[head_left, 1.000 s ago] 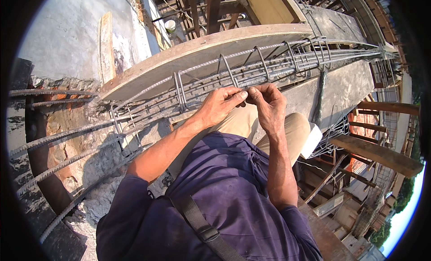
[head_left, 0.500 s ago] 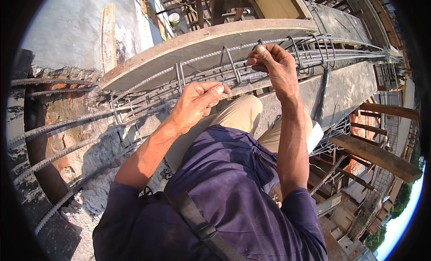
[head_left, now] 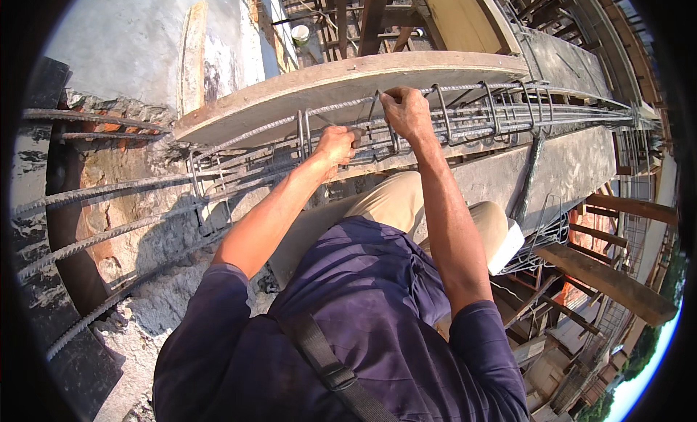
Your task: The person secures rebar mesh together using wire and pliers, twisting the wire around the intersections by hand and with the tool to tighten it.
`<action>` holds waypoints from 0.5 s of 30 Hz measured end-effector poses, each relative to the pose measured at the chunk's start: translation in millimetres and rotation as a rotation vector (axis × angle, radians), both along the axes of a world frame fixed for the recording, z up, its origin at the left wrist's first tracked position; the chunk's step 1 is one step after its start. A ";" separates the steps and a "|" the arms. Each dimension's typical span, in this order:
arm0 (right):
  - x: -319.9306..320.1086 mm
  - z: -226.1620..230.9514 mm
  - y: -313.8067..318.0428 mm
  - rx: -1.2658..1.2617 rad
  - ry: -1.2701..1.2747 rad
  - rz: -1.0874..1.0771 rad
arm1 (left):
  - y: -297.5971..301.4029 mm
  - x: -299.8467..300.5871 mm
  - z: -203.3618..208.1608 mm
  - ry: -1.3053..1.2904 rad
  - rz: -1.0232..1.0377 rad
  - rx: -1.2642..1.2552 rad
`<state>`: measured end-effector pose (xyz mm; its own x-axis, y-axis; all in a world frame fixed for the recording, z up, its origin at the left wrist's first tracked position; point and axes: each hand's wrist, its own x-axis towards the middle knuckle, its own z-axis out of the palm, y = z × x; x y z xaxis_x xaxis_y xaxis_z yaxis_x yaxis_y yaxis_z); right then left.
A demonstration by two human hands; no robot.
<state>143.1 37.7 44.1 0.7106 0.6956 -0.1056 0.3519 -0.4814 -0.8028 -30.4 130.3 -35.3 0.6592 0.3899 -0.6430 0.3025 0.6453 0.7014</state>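
A long rebar cage runs left to right in front of me, its ribbed top bar [head_left: 341, 105] crossed by bent steel stirrups [head_left: 443, 115]. My right hand [head_left: 408, 111] is closed at that top bar, beside a stirrup, with fingertips pinched together. Whatever lies in the pinch is too small to make out. Lower and to the left, my left hand [head_left: 335, 146] is closed over the cage, between two stirrups. Something small and dark shows at its fingers, but its kind is unclear.
A curved-looking formwork board [head_left: 363, 67] stands along the cage's far side. Nearer lies a grey slab-like panel [head_left: 566, 157]. Thick rebars [head_left: 109, 255] cross broken concrete at left. Timber beams [head_left: 610, 282] and bundled stirrups are at right. A white bucket [head_left: 300, 35] sits beyond.
My right hand has moved left and down to the top bar beside a stirrup. My left hand has reached forward and turned, its fingers now over the cage. The view has shifted slightly.
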 end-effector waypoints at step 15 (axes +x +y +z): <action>-20.2 -33.7 65.2 -0.278 -0.028 -0.173 | -0.5 26.1 17.4 0.200 -0.149 0.126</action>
